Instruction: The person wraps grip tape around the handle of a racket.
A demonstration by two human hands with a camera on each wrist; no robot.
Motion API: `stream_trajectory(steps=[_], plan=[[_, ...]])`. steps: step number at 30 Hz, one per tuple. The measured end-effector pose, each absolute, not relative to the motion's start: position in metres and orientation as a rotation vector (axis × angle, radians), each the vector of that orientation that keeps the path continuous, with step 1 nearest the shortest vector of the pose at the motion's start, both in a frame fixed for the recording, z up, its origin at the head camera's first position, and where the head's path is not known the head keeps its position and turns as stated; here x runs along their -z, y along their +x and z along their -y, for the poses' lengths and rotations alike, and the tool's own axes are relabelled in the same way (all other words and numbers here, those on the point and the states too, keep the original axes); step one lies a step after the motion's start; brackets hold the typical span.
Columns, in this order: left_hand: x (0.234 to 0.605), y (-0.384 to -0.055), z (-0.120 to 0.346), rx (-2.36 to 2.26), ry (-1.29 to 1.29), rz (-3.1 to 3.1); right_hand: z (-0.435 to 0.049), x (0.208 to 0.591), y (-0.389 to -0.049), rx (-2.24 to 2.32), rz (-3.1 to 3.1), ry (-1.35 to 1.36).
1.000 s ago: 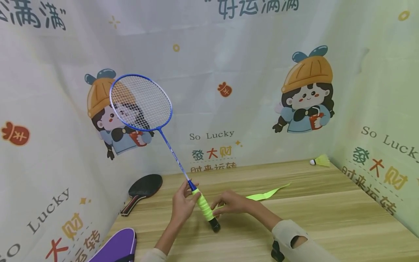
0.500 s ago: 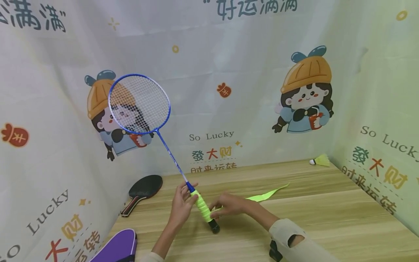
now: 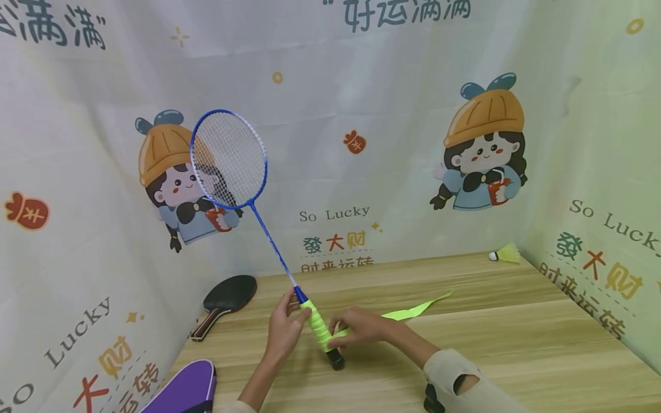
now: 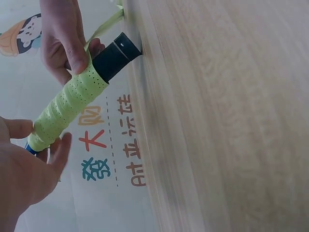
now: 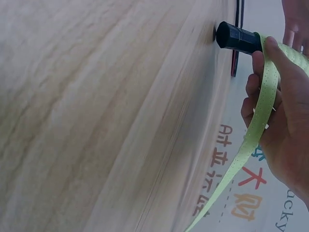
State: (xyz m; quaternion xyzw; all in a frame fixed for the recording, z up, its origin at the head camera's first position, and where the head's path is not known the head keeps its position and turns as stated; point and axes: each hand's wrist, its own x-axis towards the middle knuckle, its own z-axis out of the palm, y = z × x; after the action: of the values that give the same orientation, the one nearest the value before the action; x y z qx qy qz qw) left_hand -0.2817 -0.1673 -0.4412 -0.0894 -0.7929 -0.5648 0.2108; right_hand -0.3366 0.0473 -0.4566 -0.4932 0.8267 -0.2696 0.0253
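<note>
Wood table [image 3: 516,344], printed backdrop [image 3: 403,149]. Racket [image 3: 276,250] tilted over table, likely light, stiff; left hand [image 3: 285,328] grips handle [image 3: 318,324] top, sound hold. Right hand [image 3: 364,324] pinches tape [image 3: 410,313], probably soft, low on handle.

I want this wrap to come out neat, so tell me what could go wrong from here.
The turns could slacken: the right hand pinches the yellow-green tape right by the wrapped part, so a slip there may loosen it.
The tape's loose tail trails out past that hand, and might twist or snag.
The racket is tilted, with the left hand gripping near the top of the wrap; it may swivel if the tape is pulled hard.
</note>
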Motion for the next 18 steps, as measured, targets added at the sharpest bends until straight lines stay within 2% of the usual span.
stream_trajectory(steps=[10,18], plan=[[0.443,-0.283,0.163,1.441,-0.206,2.152,-0.037,0.459,-0.331,0.864,-2.648,-1.419],[0.444,-0.283,0.168,1.446,-0.227,2.116,-0.038,0.452,-0.333,0.837,-2.572,-1.448]])
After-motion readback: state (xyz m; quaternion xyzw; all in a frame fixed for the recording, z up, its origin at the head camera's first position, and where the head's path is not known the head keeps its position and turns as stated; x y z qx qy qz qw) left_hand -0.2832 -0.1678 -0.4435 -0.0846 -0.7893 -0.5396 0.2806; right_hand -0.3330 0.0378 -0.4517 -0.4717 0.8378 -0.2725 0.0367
